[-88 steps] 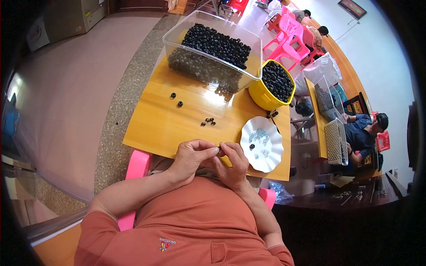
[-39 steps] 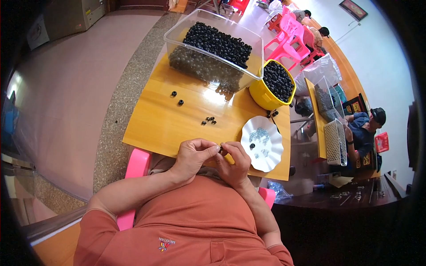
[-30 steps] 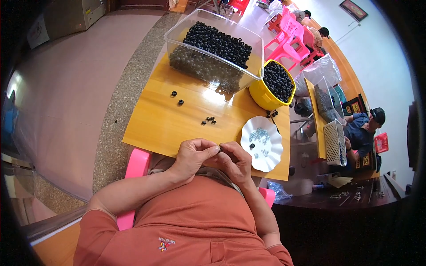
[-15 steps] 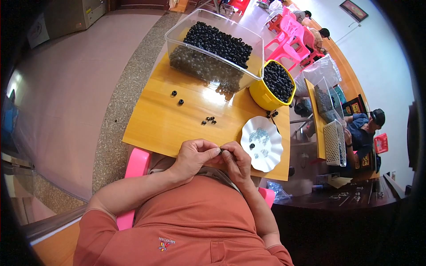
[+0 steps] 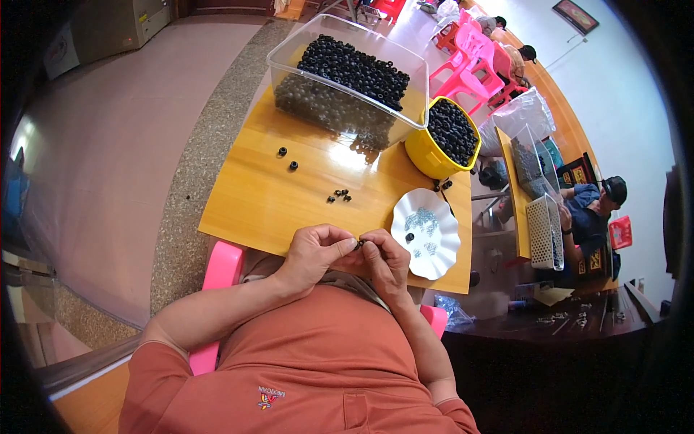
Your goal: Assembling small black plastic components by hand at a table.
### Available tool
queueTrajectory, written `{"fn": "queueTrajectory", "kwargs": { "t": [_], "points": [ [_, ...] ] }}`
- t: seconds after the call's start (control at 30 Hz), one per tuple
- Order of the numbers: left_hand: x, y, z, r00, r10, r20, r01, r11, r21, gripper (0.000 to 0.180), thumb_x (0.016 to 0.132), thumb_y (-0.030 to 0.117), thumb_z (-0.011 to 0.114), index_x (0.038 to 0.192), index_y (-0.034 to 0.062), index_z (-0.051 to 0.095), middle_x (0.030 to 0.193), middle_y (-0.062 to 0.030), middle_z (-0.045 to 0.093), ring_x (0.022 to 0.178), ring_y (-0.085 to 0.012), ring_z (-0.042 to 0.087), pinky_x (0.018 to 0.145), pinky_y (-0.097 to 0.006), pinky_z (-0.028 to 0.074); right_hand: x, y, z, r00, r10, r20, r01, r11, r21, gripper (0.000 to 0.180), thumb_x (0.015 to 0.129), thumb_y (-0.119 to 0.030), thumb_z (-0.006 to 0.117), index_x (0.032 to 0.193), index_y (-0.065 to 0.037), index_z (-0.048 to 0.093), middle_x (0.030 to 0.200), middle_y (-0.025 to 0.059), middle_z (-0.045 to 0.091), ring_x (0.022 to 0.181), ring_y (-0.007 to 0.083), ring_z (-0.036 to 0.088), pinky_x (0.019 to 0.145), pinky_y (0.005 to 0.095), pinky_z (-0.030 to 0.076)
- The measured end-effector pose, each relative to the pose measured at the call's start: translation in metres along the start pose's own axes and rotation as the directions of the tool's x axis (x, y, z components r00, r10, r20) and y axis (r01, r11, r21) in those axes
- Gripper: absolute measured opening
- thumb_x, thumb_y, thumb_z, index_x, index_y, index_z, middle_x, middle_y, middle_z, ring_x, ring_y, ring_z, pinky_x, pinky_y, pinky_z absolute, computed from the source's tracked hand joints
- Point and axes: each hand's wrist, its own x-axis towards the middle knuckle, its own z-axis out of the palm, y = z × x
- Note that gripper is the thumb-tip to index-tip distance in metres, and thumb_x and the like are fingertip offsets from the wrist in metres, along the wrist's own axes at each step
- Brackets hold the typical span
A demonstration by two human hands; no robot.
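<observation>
Above the near edge of the wooden table (image 5: 246,195), my hands meet in front of my body. A small dark round part (image 5: 358,245) sits between their fingertips, mostly covered. My left hand (image 5: 312,254) pinches it between thumb and forefinger. From the other side my right hand (image 5: 387,266) closes on it too, thumb against forefinger. Just right of that hand lies a white wavy-edged plate (image 5: 450,253). It carries small pale shiny pieces (image 5: 422,221) in loose heaps and one black ring-shaped part (image 5: 410,237).
A clear plastic bin (image 5: 394,134) of black ring-shaped parts stands at the back, beside a yellow bucket (image 5: 425,153) of black parts. Several loose black parts (image 5: 340,196) lie mid-table, two more (image 5: 283,152) farther left. Another person (image 5: 589,217) sits at a table to the right.
My fingertips have shifted very slightly around the dark part, and a little more of it shows. The things on the table stay where they were.
</observation>
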Motion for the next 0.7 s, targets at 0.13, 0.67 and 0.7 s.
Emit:
{"fn": "queueTrajectory", "kwargs": {
  "t": [0.13, 0.67, 0.7],
  "points": [
    [0.0001, 0.0013, 0.0006, 0.999, -0.037, -0.003, 0.037, 0.998, -0.046, 0.010, 0.088, 0.004, 0.063, 0.095, -0.0024, 0.062, 0.090, -0.0081, 0.066, 0.080, -0.0153, 0.066, 0.074, -0.028, 0.058, -0.0006, 0.0024, -0.0005, 1.000, 0.016, 0.001, -0.016, 0.999, 0.046, 0.009, 0.092, -0.003, 0.057, 0.098, 0.003, 0.060, 0.091, 0.0065, 0.060, 0.082, 0.0113, 0.057, 0.072, 0.0225, 0.046],
    [0.0014, 0.0000, -0.0014, 0.999, -0.042, 0.022, 0.043, 0.998, -0.046, 0.011, 0.089, 0.005, 0.062, 0.097, -0.0028, 0.062, 0.092, -0.0096, 0.066, 0.081, -0.0169, 0.067, 0.075, -0.029, 0.058, 0.0026, 0.0033, -0.0034, 0.992, -0.110, 0.055, 0.111, 0.994, -0.022, 0.013, 0.091, 0.001, 0.057, 0.103, 0.005, 0.061, 0.094, 0.0075, 0.060, 0.080, 0.0104, 0.057, 0.068, 0.0211, 0.047],
    [0.0014, 0.0001, -0.0015, 0.999, -0.042, 0.022, 0.043, 0.998, -0.045, 0.011, 0.089, 0.005, 0.062, 0.097, -0.0027, 0.062, 0.092, -0.0095, 0.066, 0.081, -0.0167, 0.067, 0.075, -0.028, 0.058, 0.0027, 0.0036, -0.0035, 0.990, -0.125, 0.059, 0.126, 0.992, -0.024, 0.014, 0.091, 0.002, 0.058, 0.104, 0.005, 0.061, 0.095, 0.0080, 0.060, 0.081, 0.0112, 0.057, 0.069, 0.0214, 0.047]
  ]
}}
